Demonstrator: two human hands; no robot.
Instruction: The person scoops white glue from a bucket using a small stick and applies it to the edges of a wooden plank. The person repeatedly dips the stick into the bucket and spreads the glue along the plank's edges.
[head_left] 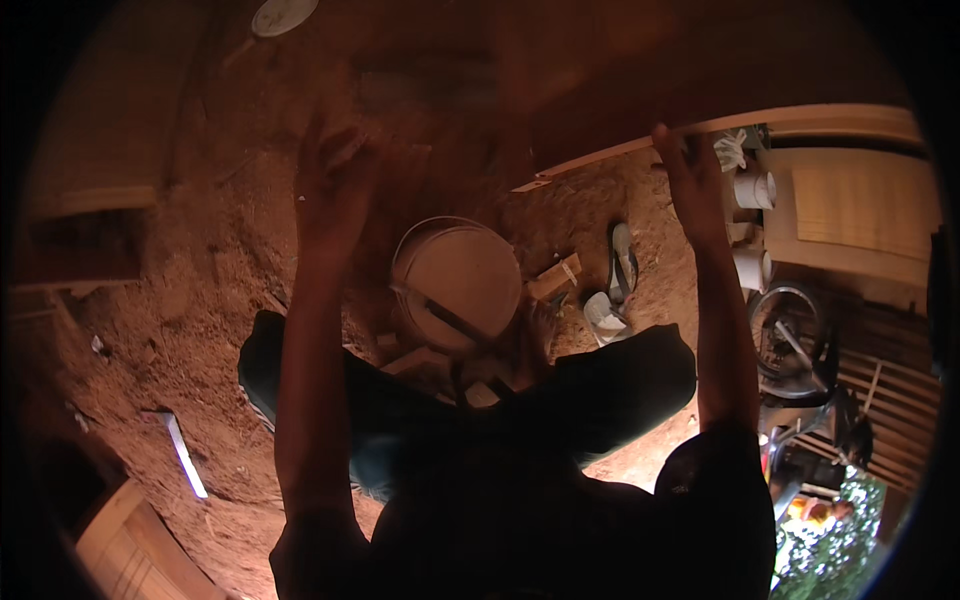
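Observation:
My left hand (335,185) reaches forward over the dirt floor, its fingers apart and blurred in dim light; I see nothing held in it. To the right, my right hand (692,180) has its fingers spread at the pale edge of a large dark wooden panel (620,115), apparently touching it. Between my forearms stands a round bucket (470,270) with a pale lid and a thin wire handle. A dark, narrow tool (450,320) lies slanting across the lid; its exact kind is unclear.
Wood offcuts (556,278) lie beside the bucket, with a pair of sandals (608,318) to their right. White tubs (753,190) and a wheel (790,335) stand at the right. A bright strip (186,455) and a grooved wooden piece (140,540) lie at the left.

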